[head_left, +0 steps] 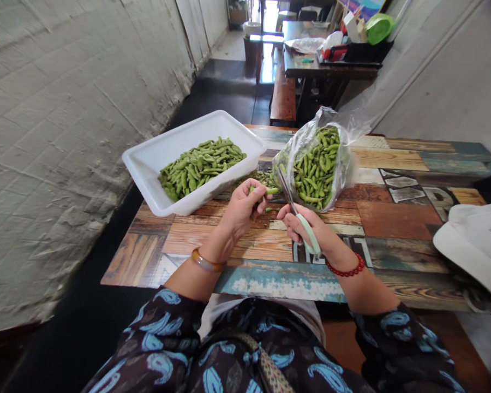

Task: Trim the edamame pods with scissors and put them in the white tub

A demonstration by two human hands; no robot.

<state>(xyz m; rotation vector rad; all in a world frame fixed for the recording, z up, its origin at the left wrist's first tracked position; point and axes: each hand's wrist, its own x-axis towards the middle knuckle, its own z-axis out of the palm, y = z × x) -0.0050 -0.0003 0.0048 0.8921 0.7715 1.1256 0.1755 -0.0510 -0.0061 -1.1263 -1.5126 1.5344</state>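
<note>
Between the fingertips of my left hand [245, 204] is a green edamame pod [272, 191], its tip pointing right. My right hand [306, 226] is closed around scissors [310, 233] with pale green handles; the blades point up and away, close to the pod but apart from it. Just beyond the right hand, a clear plastic bag [342, 183] lies with its mouth towards me, full of edamame pods [317, 169]. Left of my hands stands a white plastic tub [147, 158] holding a heap of pods [202, 166]. Small green trimmings [262, 177] lie between tub and bag.
The patchwork-wood table [393, 218] carries everything. A white cap [474, 240] rests at its right edge. A rough white wall [85, 82] runs along the left. Farther off are a wooden bench [283, 93] and another table [294, 65] with clutter on it.
</note>
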